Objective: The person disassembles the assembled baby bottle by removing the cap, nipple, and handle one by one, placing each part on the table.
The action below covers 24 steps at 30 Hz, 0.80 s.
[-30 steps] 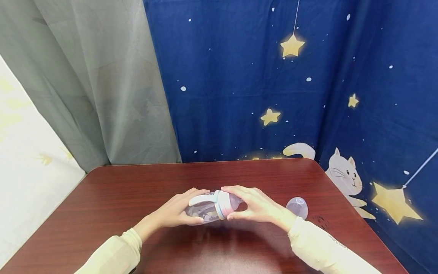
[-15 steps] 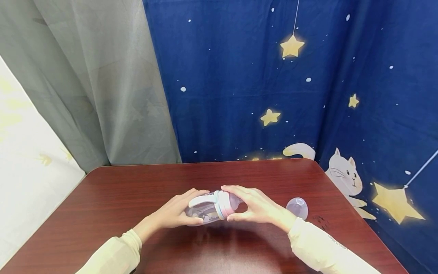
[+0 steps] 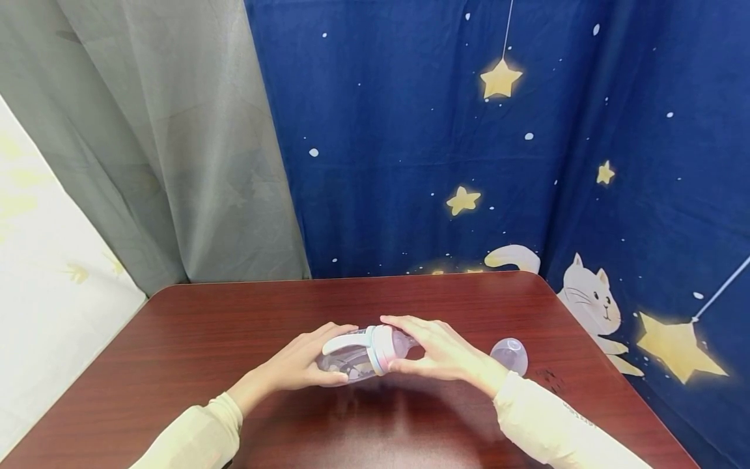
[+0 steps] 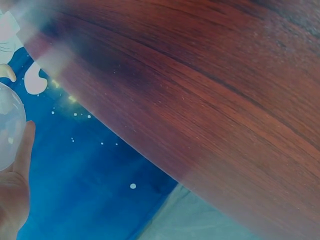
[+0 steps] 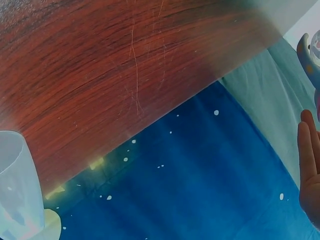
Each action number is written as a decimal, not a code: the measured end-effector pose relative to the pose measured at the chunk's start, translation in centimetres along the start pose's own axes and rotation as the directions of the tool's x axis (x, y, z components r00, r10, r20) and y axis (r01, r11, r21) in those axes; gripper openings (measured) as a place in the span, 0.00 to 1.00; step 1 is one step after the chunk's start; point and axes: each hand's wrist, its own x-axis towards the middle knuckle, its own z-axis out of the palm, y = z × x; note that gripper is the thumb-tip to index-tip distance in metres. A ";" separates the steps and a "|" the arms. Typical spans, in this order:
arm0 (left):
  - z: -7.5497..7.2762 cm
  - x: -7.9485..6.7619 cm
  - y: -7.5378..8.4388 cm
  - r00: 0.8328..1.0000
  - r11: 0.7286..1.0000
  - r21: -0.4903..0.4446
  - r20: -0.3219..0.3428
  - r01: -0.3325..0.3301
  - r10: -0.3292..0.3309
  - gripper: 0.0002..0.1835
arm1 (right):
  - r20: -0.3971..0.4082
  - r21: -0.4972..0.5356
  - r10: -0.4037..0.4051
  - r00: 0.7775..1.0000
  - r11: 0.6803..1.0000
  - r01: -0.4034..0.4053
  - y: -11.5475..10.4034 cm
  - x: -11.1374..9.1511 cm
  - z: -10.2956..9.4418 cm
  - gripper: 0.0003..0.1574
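Observation:
A clear baby bottle (image 3: pixel 350 359) with a pale handle (image 3: pixel 346 341) lies tilted between both hands over the table, its nipple end toward the right. My left hand (image 3: pixel 300 361) grips the bottle body from the left, thumb on the near side and fingers over the far side. Around the pink collar (image 3: pixel 384 348) curve the thumb and fingers of my right hand (image 3: pixel 436 348). The nipple is partly covered by that hand. In the left wrist view the rounded bottle base (image 4: pixel 9 125) shows against the fingers at the left edge.
A translucent dome-shaped bottle cap (image 3: pixel 510 355) stands on the table to the right, beside the right forearm. The reddish-brown wooden table (image 3: pixel 234 326) ends at a grey curtain (image 3: pixel 193 163) and a blue star-patterned curtain (image 3: pixel 398 130). Dark marks (image 3: pixel 549 379) lie near the cap.
My right thumb and fingers have shifted slightly on the collar, the fingertips a little higher and the thumb moved up. The left hand, bottle and cap stay in place.

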 end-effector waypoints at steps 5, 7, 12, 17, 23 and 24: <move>0.1 0.1 0.0 1.000 1.000 0.000 0.001 -0.004 0.004 0.38 | 0.000 0.016 -0.009 1.000 1.000 0.009 -0.1 0.0 0.1 0.42; 0.1 0.1 0.0 1.000 1.000 -0.001 0.002 -0.005 0.005 0.38 | 0.001 0.020 -0.011 1.000 1.000 0.010 -0.1 0.0 0.2 0.42; 0.0 0.1 0.0 1.000 1.000 0.000 0.003 -0.004 0.004 0.38 | 0.006 0.036 -0.013 1.000 0.999 0.013 0.0 -0.1 0.2 0.42; 0.0 0.1 0.1 1.000 1.000 0.001 0.003 -0.007 0.007 0.37 | 0.014 0.053 -0.026 1.000 0.998 0.025 0.0 -0.1 0.1 0.42; 0.0 0.1 0.2 1.000 1.000 0.010 0.004 -0.013 0.013 0.38 | 0.012 0.066 -0.062 0.998 0.996 0.061 0.1 -0.1 0.0 0.42; 0.0 0.1 0.2 1.000 1.000 0.011 0.004 -0.015 0.015 0.38 | 0.010 0.065 -0.070 0.998 0.995 0.069 0.2 -0.1 0.1 0.42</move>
